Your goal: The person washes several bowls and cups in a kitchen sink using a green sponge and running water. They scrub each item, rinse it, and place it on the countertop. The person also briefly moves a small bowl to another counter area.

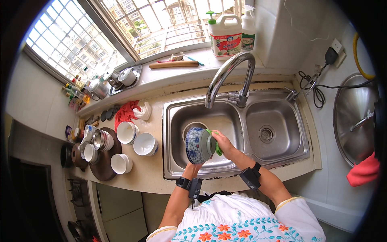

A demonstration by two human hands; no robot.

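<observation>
A blue-and-white patterned bowl (196,146) is tipped on its side above the left basin (228,116) of a steel double sink, its foot ring facing right. My left hand (196,167) grips it from below, and most of those fingers are hidden behind the bowl. In my right hand (222,142) is a green cloth (218,150), pressed against the bowl near its foot. The curved chrome faucet (229,68) arches over the basin beyond my hands, with no water seen running from it.
White bowls (145,144) and stacked dishes stand on the counter (148,178) at left, near a red cloth (125,113). The right basin (272,112) has a drain strainer. A detergent jug (225,39) and a rolling pin (173,64) rest on the sill. A large metal lid (350,106) leans at right.
</observation>
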